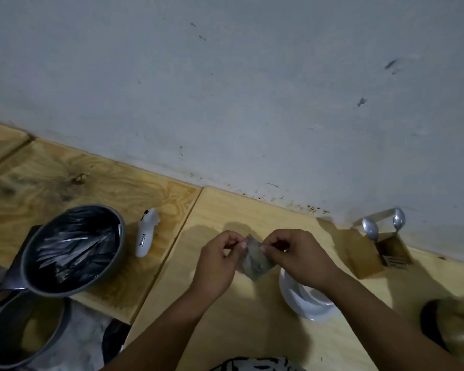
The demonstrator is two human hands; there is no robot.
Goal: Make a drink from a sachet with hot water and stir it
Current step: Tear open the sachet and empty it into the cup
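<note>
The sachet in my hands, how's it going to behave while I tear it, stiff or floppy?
Probably floppy: the sachet hangs limp below where the left hand and right hand pinch its top edge. It looks thin and creased, so likely light. Contents could spill once torn, so keeping it over the cup seems wise.

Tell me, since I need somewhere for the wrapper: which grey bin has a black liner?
The grey bin farther from the person, beside the white controller; the nearer bin shows none.

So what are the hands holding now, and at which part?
Both hands hold one small sachet above the table: left hand and right hand pinch its top edge, one at each side. It is blurred.
</note>
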